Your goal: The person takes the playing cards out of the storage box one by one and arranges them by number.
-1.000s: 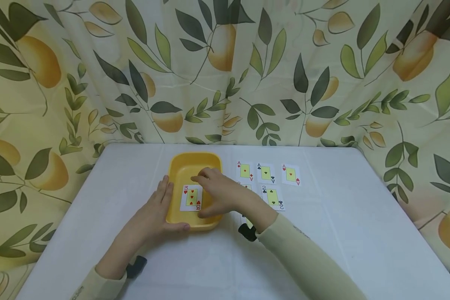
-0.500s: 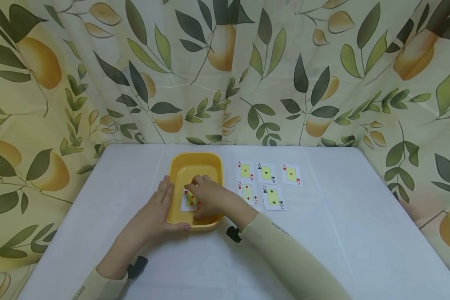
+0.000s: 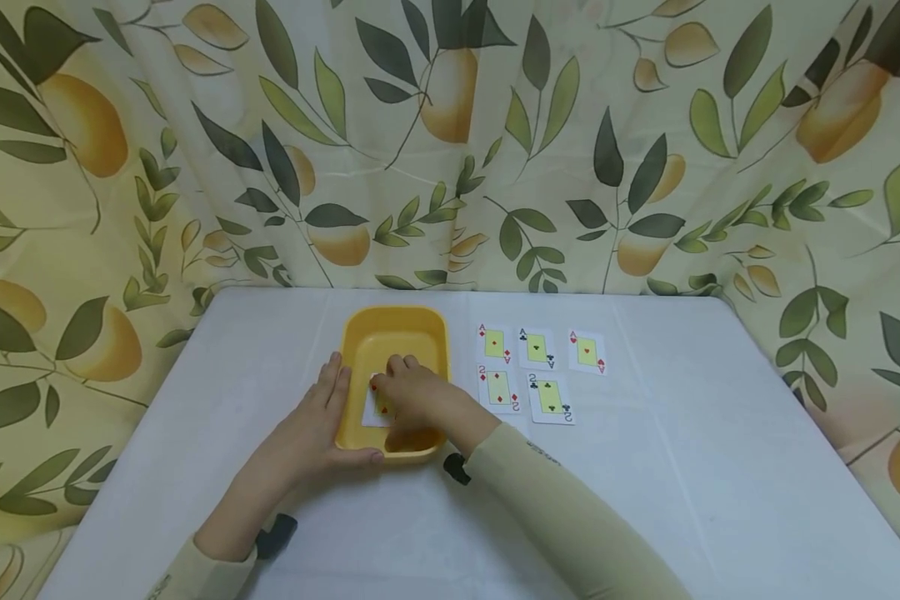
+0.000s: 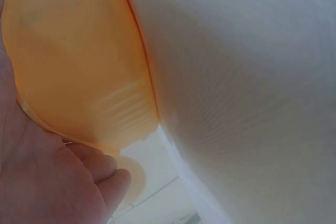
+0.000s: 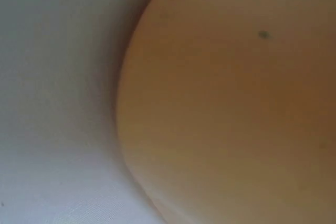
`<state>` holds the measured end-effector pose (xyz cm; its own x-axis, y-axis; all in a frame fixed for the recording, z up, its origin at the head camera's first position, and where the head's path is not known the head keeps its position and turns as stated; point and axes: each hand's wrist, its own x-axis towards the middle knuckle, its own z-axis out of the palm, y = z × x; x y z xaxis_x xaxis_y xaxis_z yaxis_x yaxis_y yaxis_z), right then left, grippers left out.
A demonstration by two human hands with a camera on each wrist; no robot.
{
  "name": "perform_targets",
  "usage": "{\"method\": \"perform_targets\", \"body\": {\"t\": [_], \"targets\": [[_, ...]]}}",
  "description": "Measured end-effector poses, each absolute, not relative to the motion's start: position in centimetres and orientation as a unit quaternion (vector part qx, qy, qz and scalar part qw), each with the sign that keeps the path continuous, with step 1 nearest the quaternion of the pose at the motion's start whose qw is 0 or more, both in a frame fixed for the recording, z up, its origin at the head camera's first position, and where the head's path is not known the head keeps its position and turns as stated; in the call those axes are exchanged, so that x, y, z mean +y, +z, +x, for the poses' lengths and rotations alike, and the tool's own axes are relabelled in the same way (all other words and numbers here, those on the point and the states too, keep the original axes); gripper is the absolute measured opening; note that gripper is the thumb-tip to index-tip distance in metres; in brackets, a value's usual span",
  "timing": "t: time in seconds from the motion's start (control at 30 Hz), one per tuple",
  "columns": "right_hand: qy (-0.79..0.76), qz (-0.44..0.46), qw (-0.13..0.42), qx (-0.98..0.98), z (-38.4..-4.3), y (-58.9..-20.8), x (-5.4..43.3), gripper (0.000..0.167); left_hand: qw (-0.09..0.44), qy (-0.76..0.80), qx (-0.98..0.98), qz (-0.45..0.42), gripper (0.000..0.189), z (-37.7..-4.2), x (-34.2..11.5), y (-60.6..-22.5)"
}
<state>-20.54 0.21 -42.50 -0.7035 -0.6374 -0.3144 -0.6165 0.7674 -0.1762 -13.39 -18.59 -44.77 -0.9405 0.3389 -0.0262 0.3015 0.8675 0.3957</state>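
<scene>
A yellow tray [image 3: 351, 442] stands on the table, with a red-heart playing card [image 3: 371, 413] lying inside it. My left hand [image 3: 305, 421] rests against the tray's left side, fingers straight, thumb along the near edge. In the left wrist view, the left hand [image 4: 47, 177] touches the tray's outer wall [image 4: 79, 56]. My right hand [image 3: 423, 400] reaches into the tray, its fingers bent over the card and covering its right part. Whether the fingers pinch the card is hidden. Only the tray wall [image 5: 226, 108] and white cloth show in the right wrist view.
Right of the tray, face-up cards lie in two rows: ace of diamonds [image 3: 494, 343], ace of clubs [image 3: 536, 348] and ace of hearts [image 3: 587, 352] behind, two of diamonds [image 3: 498, 389] and two of clubs [image 3: 551, 397] in front. A patterned curtain [image 3: 450, 150] hangs behind the white-covered table [image 3: 645, 467].
My right hand has moved down and left onto the card in the tray, its fingers drawing in. Its forearm no longer covers the two of diamonds. The left hand stays against the tray.
</scene>
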Motion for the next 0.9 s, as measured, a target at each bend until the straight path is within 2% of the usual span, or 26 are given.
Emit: {"method": "perform_targets", "body": {"t": [0.23, 0.53, 0.77, 0.9], "targets": [[-0.027, -0.34, 0.182, 0.922, -20.64, -42.6, -0.13, 0.072, 0.052, 0.194, 0.966, 0.16, 0.136, -13.37, -18.52, -44.72], [-0.063, -0.289, 0.213, 0.931, -20.69, -42.47, -0.2, 0.092, 0.05, 0.192, 0.967, 0.159, 0.137, -13.44, -18.61, -44.89], [-0.039, -0.327, 0.181, 0.927, -20.55, -42.68, -0.02, 0.088, 0.05, 0.191, 0.967, 0.162, 0.139, -13.43, -18.63, -44.88], [-0.023, -0.343, 0.166, 0.924, -20.51, -42.73, 0.19, 0.097, 0.047, 0.191, 0.967, 0.164, 0.138, -13.41, -18.63, -44.86]]}}
